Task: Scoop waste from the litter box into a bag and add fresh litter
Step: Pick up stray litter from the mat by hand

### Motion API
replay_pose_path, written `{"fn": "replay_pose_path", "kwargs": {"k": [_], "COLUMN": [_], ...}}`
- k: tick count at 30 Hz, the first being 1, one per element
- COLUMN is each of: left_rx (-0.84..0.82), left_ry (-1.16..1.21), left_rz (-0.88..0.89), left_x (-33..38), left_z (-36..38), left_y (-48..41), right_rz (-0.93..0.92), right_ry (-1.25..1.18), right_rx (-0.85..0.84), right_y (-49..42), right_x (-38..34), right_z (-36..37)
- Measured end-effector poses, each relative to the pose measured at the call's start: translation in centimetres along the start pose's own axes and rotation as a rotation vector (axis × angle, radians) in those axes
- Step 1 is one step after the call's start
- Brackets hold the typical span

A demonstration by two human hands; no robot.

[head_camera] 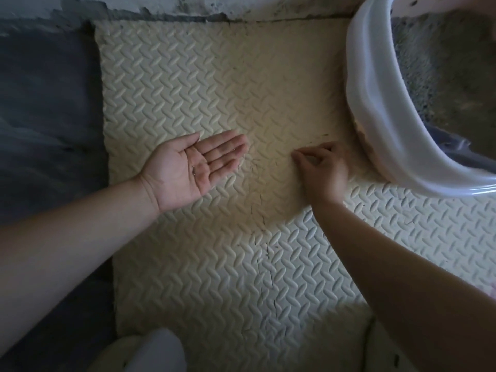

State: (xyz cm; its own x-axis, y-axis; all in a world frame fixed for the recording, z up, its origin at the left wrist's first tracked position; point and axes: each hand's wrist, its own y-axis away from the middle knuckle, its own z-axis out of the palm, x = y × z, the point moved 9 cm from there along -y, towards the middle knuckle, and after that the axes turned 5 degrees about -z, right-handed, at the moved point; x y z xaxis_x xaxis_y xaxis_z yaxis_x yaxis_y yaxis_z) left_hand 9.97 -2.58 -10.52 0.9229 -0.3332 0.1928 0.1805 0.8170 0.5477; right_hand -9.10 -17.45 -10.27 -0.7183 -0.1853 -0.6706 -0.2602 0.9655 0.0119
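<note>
The white litter box (375,84) stands at the upper right, with grey litter (442,65) inside it. My left hand (190,169) is held palm up and flat over the cream foam mat (214,76), with a few tiny specks on the palm. To its right, my right hand (320,167) is palm down on the mat, its thumb and fingertips pinched together at the mat's surface; what it pinches is too small to see. No scoop is in view. A bit of dark plastic (453,149) shows inside the box's lower edge.
The textured mat covers most of the floor and has small dark scratches and specks near the hands. Dark grey floor (48,116) lies to the left. A pale rounded thing (145,350) sits at the bottom edge. A rough wall base (188,9) runs along the top.
</note>
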Motion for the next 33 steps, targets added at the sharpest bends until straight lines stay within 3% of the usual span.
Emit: {"fn": "replay_pose_path", "kwargs": {"k": [2,5,8,10,13,17,19,22,24,27,29,33], "left_rx": [0.007,0.042,0.049,-0.015,-0.088,-0.178,-0.08,-0.073,-0.094,-0.069,-0.076,-0.091], "left_ry": [0.005,-0.023,0.016,0.047,-0.078,-0.06,-0.101,-0.113,-0.114,-0.05,-0.102,-0.089], "left_rz": [-0.003,-0.031,-0.086,-0.159,-0.223,-0.225,-0.253,-0.299,-0.266,-0.314,-0.26,-0.325], "left_x": [-0.1,-1.0,-2.5,-4.2,-6.3,-7.9,-8.0,-8.5,-8.4,-9.0,-8.6,-9.0], "left_z": [0.0,0.1,-0.4,-0.1,0.2,2.6,1.6,2.1,2.8,2.5,2.6,1.8], "left_y": [0.1,0.3,-0.3,-0.8,-1.9,-3.3,-4.3,-4.8,-4.9,-5.5,-5.4,-4.7], "right_rz": [0.003,-0.135,-0.437,-0.659,-0.868,-0.76,-0.722,-0.627,-0.449,-0.034,0.129,0.12], "right_ry": [0.05,0.109,-0.024,-0.09,0.048,0.107,0.103,0.07,0.029,-0.018,0.028,0.106], "right_rx": [-0.044,-0.053,0.076,0.033,-0.104,-0.074,-0.032,0.039,0.131,0.257,0.217,0.099], "right_y": [-0.4,-0.2,2.9,6.3,10.1,10.3,10.4,10.1,9.2,8.7,9.2,9.4], "right_x": [-0.3,-2.6,-8.7,-13.2,-16.0,-14.5,-13.9,-12.1,-8.8,-0.7,3.5,5.4], "right_z": [0.8,1.2,-0.8,-0.9,1.1,0.8,-0.1,-1.9,-3.8,-6.4,-6.6,-6.1]}}
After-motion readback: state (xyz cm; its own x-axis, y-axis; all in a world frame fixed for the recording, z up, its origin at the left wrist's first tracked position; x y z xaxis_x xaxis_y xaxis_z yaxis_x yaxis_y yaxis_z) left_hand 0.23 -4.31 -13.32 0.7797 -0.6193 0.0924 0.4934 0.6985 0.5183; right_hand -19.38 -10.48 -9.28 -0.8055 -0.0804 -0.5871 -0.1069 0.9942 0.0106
